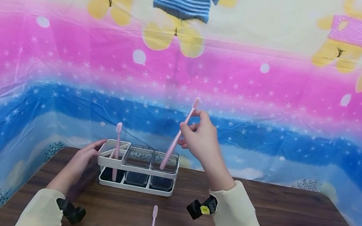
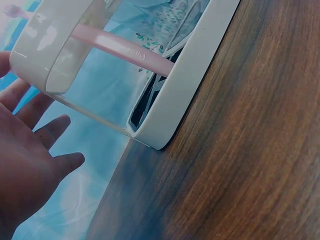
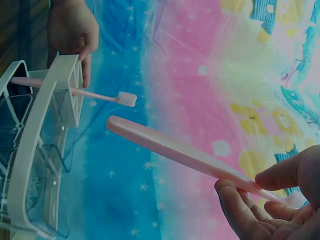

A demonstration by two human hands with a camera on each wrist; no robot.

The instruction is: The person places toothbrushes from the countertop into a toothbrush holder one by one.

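Note:
A white toothbrush holder [image 1: 137, 169] stands on the table, with a pink toothbrush [image 1: 118, 138] upright, bristles up, in its left divided compartment. My left hand [image 1: 83, 156] touches the holder's left end. Its fingers [image 2: 52, 131] are spread and mostly straight beside the upper rim. Held by my right hand [image 1: 203, 137], a second pink toothbrush [image 1: 176, 140] is pinched near its head between thumb and fingers. It tilts head up, handle end apart from the holder in the right wrist view. A third pink toothbrush [image 1: 153, 224] lies on the table in front, cut off below.
Two clear cups [image 1: 139, 157] sit side by side in the holder's middle and right slots. The dark wooden table [image 1: 273, 224] extends to both sides. A patterned cloth [image 1: 243, 83] hangs behind and around it.

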